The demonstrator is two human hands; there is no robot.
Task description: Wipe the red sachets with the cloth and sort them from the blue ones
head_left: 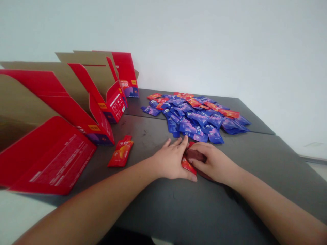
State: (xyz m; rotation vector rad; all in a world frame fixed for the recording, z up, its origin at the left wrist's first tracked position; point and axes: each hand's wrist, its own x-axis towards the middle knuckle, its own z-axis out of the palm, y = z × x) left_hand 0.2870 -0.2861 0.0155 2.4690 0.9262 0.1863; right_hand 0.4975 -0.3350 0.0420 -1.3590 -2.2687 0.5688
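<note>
My left hand (171,159) lies flat on the dark table (158,211), fingers stretched out, its thumb side pressing on a red sachet (187,164). My right hand (214,164) meets it from the right, fingers curled over the same red sachet, which is mostly hidden between both hands. Just beyond my hands spreads a pile of blue and red sachets (196,115). A single red sachet (121,151) lies apart to the left of my left hand.
Several open red cardboard boxes (84,102) with brown insides stand at the left, one lying open with its red flap (48,160) at the table's near-left edge. A pale wall rises behind the table.
</note>
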